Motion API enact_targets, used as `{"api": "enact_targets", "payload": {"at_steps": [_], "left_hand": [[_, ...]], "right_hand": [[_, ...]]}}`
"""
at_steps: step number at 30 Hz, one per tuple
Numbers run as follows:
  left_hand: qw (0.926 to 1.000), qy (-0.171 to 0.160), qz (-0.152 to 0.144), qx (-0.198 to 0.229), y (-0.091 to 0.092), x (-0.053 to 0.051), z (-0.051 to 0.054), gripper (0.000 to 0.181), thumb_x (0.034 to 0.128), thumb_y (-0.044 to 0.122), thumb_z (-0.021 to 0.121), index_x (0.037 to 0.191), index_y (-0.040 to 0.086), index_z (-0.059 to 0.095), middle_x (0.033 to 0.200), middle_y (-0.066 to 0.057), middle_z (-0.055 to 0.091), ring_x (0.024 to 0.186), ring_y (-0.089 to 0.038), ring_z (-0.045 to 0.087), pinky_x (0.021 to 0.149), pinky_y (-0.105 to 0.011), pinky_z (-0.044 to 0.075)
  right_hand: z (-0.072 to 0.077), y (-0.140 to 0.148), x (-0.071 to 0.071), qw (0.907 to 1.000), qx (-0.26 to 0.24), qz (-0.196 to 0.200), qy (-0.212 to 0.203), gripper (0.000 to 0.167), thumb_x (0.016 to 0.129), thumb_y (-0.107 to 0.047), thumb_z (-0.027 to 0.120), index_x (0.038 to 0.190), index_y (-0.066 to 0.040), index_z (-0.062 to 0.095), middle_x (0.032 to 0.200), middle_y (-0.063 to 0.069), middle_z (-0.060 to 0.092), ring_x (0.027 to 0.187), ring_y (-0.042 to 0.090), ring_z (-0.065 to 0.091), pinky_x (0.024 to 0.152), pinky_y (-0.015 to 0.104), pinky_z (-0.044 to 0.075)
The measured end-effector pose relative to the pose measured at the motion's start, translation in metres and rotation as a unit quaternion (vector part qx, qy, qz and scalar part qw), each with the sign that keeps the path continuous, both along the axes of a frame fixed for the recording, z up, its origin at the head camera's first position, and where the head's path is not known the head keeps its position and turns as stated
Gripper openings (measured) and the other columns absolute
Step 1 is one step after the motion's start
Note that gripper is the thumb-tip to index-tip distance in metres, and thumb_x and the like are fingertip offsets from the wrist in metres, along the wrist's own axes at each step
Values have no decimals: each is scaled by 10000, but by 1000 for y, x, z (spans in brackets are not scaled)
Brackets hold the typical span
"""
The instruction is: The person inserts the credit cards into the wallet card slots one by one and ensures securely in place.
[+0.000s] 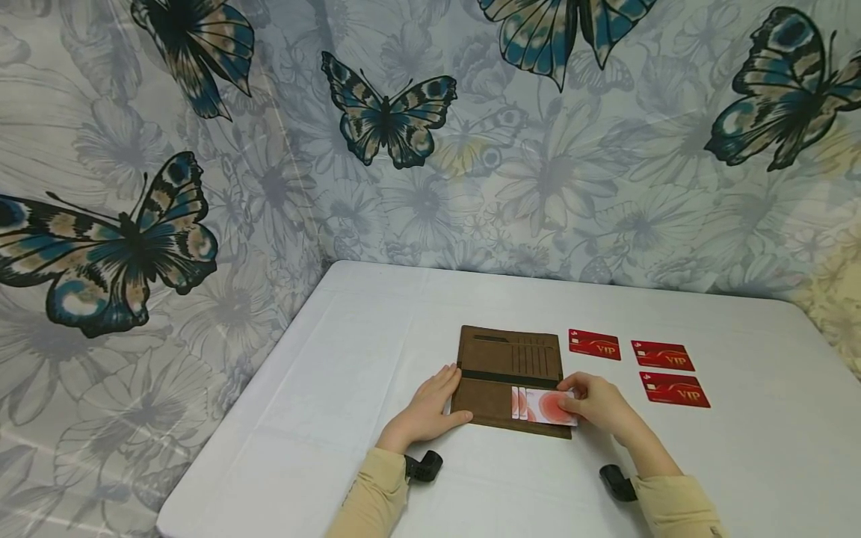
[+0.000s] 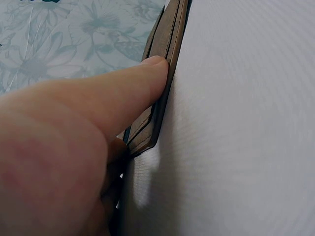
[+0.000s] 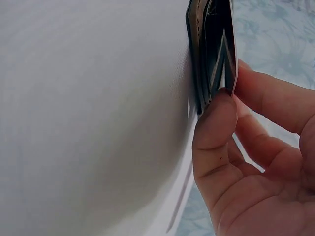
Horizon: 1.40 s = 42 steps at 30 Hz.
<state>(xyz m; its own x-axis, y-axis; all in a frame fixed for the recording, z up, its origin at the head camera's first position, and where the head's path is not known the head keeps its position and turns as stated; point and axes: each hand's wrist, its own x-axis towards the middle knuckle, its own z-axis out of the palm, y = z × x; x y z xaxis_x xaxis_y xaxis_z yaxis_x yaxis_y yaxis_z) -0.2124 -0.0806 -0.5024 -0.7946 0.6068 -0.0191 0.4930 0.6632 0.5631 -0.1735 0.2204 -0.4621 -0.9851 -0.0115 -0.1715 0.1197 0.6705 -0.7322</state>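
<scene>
A brown wallet point(image 1: 487, 400) lies unfolded on the white table, its upper half lined with card slots. Pink-and-white cards point(image 1: 534, 404) overlap at the right of its lower half. My right hand point(image 1: 599, 403) pinches the rightmost card at its right end, which sticks out slightly past the wallet's edge. In the right wrist view, the thumb and fingers hold the card point(image 3: 235, 54) at the wallet's side. My left hand point(image 1: 428, 407) rests on the wallet's left edge with straight fingers. The left wrist view shows its thumb point(image 2: 142, 81) pressing on the wallet's near edge.
Three red VIP cards lie to the right of the wallet: one card point(image 1: 594, 344) near its upper corner, another card point(image 1: 662, 356) farther right, and a third card point(image 1: 675, 389) just below that. A butterfly-patterned cloth point(image 1: 417, 202) hangs behind the white table point(image 1: 377, 321).
</scene>
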Motion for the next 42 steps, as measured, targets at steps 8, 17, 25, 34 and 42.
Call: {"api": "enact_targets", "payload": {"at_steps": [8,17,25,34,42], "left_hand": [[9999,-96,12,63,-1,1,2,796,917,469,516,1468,8,173,1535,-92,91,1395,-185,41,1109,-395,70],[10000,-67,3,25,0,0,2,794,919,470,511,1469,11,170,1536,-93,90,1395,-181,38,1109,-397,71],[10000,-51,-31,43,-1,1,2,795,916,459,524,1466,2,179,1532,-109,100,1395,-205,48,1108,-404,75],[10000,-56,-11,-3,0,1,2,798,919,483,504,1471,16,167,1536,-93,87,1395,-184,39,1109,-396,69],[9999,-101,24,41,0,3,4,792,918,462,519,1470,13,171,1536,-94,90,1395,-191,45,1109,-397,68]], "right_hand": [[-1,-6,-2,10000,-15,-22,71,273,813,-112,710,1004,35,581,745,62,452,682,197,443,539,291,408],[-2,-10,-5,9999,43,54,98,252,816,-113,707,986,21,577,737,60,452,688,198,442,542,293,403],[-1,-16,-7,9994,193,198,226,227,817,-106,708,951,29,585,747,60,451,711,209,432,553,301,381],[-1,-20,-7,9986,360,278,257,214,818,-88,702,933,38,573,713,53,440,674,195,424,541,300,361],[-3,-27,-8,9982,431,246,332,182,812,-54,699,922,39,588,700,55,438,665,193,422,538,290,367]]}}
